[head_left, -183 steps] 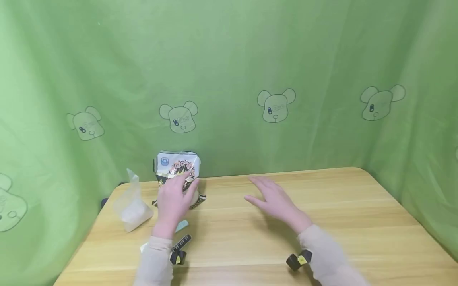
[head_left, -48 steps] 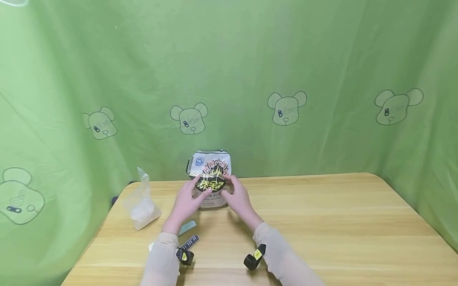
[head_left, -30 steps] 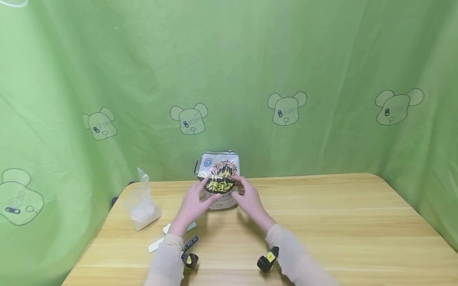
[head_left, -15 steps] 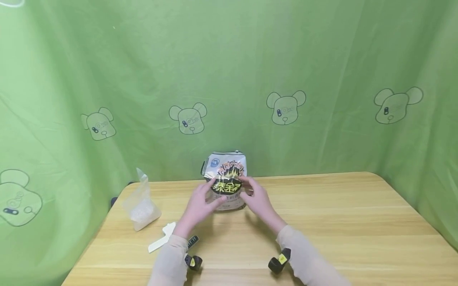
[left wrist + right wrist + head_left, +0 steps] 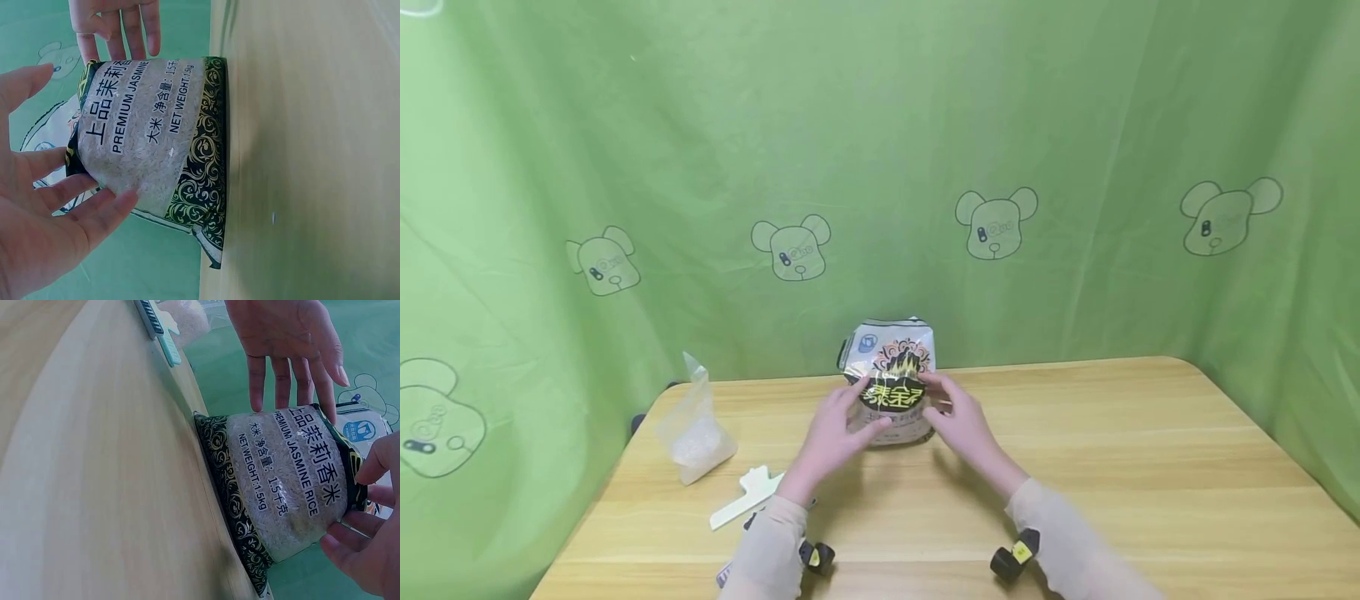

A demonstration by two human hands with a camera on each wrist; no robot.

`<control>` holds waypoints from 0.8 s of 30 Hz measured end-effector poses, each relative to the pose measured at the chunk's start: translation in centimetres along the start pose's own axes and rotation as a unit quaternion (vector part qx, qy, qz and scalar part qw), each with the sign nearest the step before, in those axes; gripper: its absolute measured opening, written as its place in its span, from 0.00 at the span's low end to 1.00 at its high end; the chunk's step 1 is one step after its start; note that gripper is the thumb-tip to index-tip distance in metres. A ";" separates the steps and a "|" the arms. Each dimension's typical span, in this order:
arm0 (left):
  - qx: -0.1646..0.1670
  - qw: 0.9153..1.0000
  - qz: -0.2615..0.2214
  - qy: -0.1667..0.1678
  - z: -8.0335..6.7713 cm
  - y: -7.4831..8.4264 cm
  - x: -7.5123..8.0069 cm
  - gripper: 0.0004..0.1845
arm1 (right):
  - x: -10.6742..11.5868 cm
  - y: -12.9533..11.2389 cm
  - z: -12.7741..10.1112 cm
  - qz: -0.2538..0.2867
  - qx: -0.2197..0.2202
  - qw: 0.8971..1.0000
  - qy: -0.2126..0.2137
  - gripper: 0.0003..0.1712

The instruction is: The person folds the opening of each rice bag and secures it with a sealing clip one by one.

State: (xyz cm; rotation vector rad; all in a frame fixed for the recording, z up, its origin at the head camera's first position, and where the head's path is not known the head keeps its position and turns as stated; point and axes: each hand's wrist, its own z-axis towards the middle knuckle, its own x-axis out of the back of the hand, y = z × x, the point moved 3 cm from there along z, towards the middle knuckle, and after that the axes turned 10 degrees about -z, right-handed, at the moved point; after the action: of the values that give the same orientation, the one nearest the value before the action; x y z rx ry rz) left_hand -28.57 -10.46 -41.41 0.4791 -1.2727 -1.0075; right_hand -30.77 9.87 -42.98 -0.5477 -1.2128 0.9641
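Fingers (image 5: 94, 212) of the left hand (image 5: 831, 429) lie straight and slightly spread against the left face of the rice bag (image 5: 891, 392); the thumb rests on the front panel. Fingers (image 5: 356, 550) of the right hand (image 5: 966, 421) curve round the opposite side of the bag, with the thumb on the front. Both hands bracket the bag between them.

The rice bag stands upright on the desk (image 5: 1112, 467), near the rear edge and close to the centre line. Its label reads "Premium Jasmine Rice" in the wrist views.

Compared with the earlier views, the bag and both hands have shifted rightward along the rear edge, away from the clear plastic pouch (image 5: 692, 433). The white clip (image 5: 748, 496), formerly partly hidden by the left sleeve, is now exposed on the desk.

Judgement: the bag is being repositioned toward the middle of the desk while kept upright.

Behind the desk hangs a green curtain (image 5: 880, 167) printed with bear heads.
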 end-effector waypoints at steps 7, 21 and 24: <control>-0.016 1.000 0.004 -0.007 -0.2 0.7 -0.8 0.42 | 1.2 0.4 -0.9 -0.006 -0.003 1.000 -0.004 0.31; -0.008 0.999 0.014 -0.035 -0.8 1.8 -2.6 0.43 | 3.7 1.4 -2.7 -0.015 0.000 1.000 -0.009 0.32; -0.010 0.999 0.020 -0.041 -0.9 2.2 -3.0 0.44 | 4.2 1.5 -3.1 -0.015 0.001 1.000 -0.010 0.32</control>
State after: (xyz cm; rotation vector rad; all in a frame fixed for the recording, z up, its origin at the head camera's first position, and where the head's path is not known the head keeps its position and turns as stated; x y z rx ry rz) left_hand -26.84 -7.04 -41.63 0.3993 -1.3397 -1.0137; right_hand -28.13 14.66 -42.90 -0.5178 -1.2346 0.9463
